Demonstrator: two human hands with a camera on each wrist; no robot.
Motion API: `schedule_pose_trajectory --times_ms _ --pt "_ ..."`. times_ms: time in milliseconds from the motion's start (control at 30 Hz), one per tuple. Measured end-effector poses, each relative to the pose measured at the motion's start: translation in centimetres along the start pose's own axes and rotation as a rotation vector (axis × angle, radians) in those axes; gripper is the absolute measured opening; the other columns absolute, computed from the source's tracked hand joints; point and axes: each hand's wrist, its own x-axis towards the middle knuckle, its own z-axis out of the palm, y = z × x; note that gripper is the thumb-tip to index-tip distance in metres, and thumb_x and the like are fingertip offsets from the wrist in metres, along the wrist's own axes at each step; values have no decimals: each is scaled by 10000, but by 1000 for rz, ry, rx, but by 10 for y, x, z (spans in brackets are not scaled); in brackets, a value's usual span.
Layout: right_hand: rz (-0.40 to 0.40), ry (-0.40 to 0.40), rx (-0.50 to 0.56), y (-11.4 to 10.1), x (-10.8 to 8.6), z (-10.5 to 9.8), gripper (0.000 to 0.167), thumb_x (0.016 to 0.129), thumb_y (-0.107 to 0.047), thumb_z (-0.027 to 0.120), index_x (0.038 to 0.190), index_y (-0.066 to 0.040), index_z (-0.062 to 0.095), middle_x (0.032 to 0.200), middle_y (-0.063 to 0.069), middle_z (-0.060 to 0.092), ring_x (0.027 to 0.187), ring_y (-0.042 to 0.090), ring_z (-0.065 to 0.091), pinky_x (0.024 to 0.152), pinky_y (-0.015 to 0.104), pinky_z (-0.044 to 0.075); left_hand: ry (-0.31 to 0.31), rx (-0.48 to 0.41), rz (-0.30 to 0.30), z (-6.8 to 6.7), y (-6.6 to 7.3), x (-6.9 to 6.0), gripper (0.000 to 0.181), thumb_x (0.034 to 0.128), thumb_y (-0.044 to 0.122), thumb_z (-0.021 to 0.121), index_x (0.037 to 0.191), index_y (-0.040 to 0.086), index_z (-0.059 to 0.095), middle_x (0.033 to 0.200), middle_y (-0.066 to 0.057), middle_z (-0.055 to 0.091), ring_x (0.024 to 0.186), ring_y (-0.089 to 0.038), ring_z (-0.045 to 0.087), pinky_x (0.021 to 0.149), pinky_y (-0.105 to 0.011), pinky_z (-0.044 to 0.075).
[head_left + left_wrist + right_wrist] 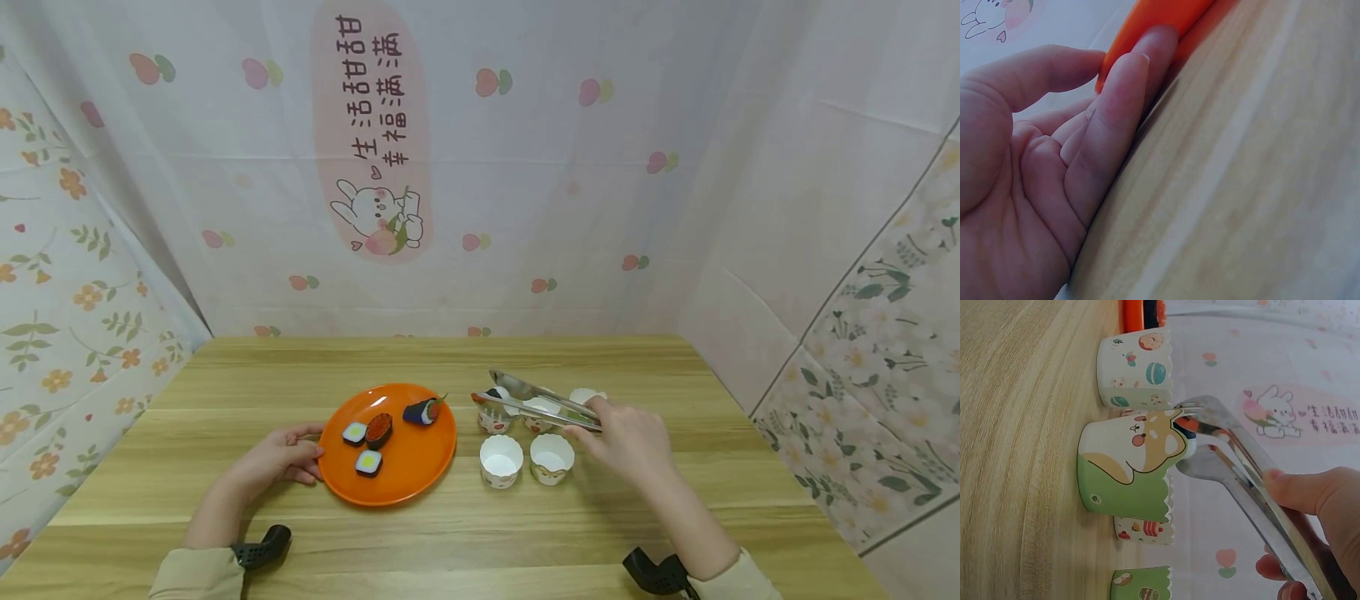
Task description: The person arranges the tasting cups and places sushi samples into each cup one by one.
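My left hand (288, 457) pinches the near-left rim of an orange plate (420, 487), thumb above and fingers beneath in the left wrist view. On the plate lie two small rolls with yellow centres (368, 462), a roe-topped sushi (378, 430) and a dark cone-shaped hand roll (422, 412). My right hand (630, 437) grips metal tongs (536, 398) with one fork-like end and one spoon-like end. Their ends are at the back-left paper cup (493, 423), around a dark and white sushi piece (493, 395). Whether they squeeze it, I cannot tell.
Two paper cups stand in front, a left one (501, 461) and a right one (551, 458). Behind them, a middle cup (538, 417) and a right cup (587, 395) are partly hidden by the tongs and hand. A printed curtain (562, 208) hangs behind the wooden table (420, 550).
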Motion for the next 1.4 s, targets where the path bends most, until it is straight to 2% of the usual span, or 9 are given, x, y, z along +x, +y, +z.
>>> schedule_pose_trajectory --times_ms 300,967,1167,1400 --pt "32 -8 8 2 0 -2 389 710 -396 829 861 -86 649 554 -33 520 415 113 361 351 300 291 6 5 -4 1 0 1 612 973 70 496 1413 -195 164 913 -170 646 757 -212 654 675 -319 565" --pt "60 -108 54 -6 2 -7 409 745 -457 787 912 -103 667 566 -116 430 442 79 339 381 261 266 14 10 -15 1 0 0 624 967 74 505 1410 -199 161 912 -164 653 757 -212 658 675 -318 564" --pt "47 -98 66 -12 5 -8 412 726 -453 802 926 -116 673 597 -117 476 462 70 363 385 262 283 16 8 -14 0 0 0 626 968 71 502 1412 -199 153 924 -166 656 760 -214 660 679 -322 565" --pt "14 -70 56 -17 7 -8 424 713 -469 806 913 -124 663 580 -133 429 454 66 343 382 260 271 15 13 -20 0 0 0 633 970 73 499 1414 -201 141 921 -162 656 758 -213 661 678 -318 564"
